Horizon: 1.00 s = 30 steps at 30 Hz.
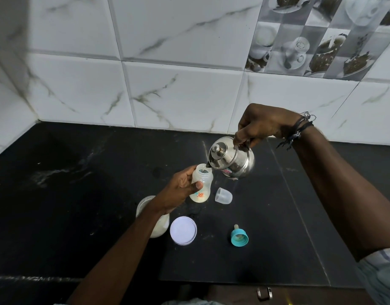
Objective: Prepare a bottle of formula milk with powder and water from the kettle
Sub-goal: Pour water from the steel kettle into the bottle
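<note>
Black stone counter (101, 194) is backed by marbled tiles. Above it, the bottle (201, 183) is gripped by the left hand (178, 190), fingers curled round it. The steel kettle (232, 160) is tilted, spout at the bottle's mouth, its handle gripped by the right hand (262, 124).

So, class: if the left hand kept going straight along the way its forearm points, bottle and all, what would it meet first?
Probably the kettle: the left hand points up and right, and its bottle already sits at the spout. Depth is uncertain.
</note>
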### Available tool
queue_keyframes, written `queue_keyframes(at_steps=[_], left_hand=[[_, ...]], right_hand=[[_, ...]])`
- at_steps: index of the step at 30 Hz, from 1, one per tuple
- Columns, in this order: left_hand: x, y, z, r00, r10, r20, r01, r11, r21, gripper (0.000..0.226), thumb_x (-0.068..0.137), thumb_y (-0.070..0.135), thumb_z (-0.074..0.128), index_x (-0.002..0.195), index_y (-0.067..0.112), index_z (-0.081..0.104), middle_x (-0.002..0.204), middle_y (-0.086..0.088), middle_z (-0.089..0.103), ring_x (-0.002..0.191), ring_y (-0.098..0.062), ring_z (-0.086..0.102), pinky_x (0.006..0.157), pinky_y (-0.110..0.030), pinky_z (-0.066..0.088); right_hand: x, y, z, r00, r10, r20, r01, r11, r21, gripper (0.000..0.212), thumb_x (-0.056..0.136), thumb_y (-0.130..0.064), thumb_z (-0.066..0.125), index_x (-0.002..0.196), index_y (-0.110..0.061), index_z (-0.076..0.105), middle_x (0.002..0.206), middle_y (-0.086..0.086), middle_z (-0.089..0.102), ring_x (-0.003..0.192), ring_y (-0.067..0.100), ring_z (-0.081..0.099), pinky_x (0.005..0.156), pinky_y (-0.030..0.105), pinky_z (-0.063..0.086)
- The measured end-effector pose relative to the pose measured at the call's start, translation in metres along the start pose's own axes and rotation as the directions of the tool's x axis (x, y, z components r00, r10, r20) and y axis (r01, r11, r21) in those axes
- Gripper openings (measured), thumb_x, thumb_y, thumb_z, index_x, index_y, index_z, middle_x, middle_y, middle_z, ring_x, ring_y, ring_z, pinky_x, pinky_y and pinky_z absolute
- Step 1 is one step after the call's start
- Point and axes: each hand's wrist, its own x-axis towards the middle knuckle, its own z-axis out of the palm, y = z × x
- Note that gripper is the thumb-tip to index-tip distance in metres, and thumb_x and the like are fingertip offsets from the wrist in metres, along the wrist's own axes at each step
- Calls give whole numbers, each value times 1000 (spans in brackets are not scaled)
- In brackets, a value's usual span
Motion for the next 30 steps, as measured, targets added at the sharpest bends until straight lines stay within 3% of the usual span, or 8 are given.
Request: queue_keyframes(at_steps=[4, 8, 11, 16, 20, 22, 25, 30], left_hand=[[-2, 1, -1, 1000, -10, 4, 10, 1000, 5, 66, 72, 44, 69, 130, 19, 47, 112, 22, 69, 110, 1, 62, 83, -13, 49], [1, 0, 1, 1000, -19, -18, 20, 999, 38, 43, 85, 19, 60, 126, 20, 47, 106, 25, 69, 105, 5, 63, 81, -12, 49], [2, -2, 1, 1000, -17, -26, 18, 999, 35, 41, 91, 5, 56, 128, 16, 46, 111, 18, 66, 103, 6, 64, 80, -12, 49], [2, -1, 0, 1000, -13, -17, 13, 999, 41, 45, 84, 17, 59, 127, 18, 47, 106, 24, 70, 105, 4, 64, 81, -13, 49], [2, -2, 1, 1000, -4, -15, 4, 1000, 22, 39, 88, 9, 58, 125, 18, 47, 106, 21, 69, 101, 8, 64, 78, -10, 48], [2, -1, 1, 1000, -4, -10, 4, 1000, 16, 41, 85, 18, 61, 124, 21, 48, 106, 23, 69, 103, 7, 63, 79, -10, 49], [-1, 2, 1, 1000, -5, 5, 5, 1000, -3, 56, 73, 37, 65, 125, 23, 48, 107, 29, 68, 106, 5, 63, 81, -11, 49], [-2, 1, 0, 1000, -13, 3, 13, 1000, 15, 60, 74, 43, 69, 126, 22, 49, 111, 23, 69, 108, 2, 63, 82, -13, 50]], right_hand=[[0, 0, 0, 1000, -1, 2, 1, 1000, -2, 21, 80, -20, 78, 72, -1, 76, 71, 8, 76, 73, 24, 74, 74, 33, 61], [0, -1, 0, 1000, -7, 5, 7, 1000, -14, 21, 80, -19, 78, 70, -1, 75, 69, 8, 76, 66, 18, 71, 68, 30, 59], [-1, -3, 0, 1000, -12, 5, 12, 1000, -24, 21, 81, -18, 76, 68, -2, 74, 64, 5, 74, 60, 12, 69, 59, 23, 57], [0, -4, -1, 1000, -15, 5, 15, 1000, -25, 20, 82, -17, 76, 71, 0, 75, 63, 3, 74, 57, 10, 69, 55, 19, 55], [0, -5, -2, 1000, -18, 18, 19, 999, -49, 21, 82, -18, 76, 72, 0, 75, 63, 2, 74, 61, 12, 69, 65, 27, 58], [0, -6, -2, 1000, -21, 19, 22, 998, -52, 20, 82, -18, 76, 71, 0, 75, 63, 3, 74, 61, 13, 68, 67, 29, 58], [-2, -8, -1, 999, -30, 29, 32, 998, -54, 20, 81, -18, 76, 66, -5, 75, 60, -1, 73, 58, 10, 67, 59, 23, 55], [-2, -10, -1, 999, -27, 19, 29, 996, -82, 21, 80, -18, 76, 63, -7, 74, 56, -3, 71, 53, 8, 64, 53, 19, 49]])
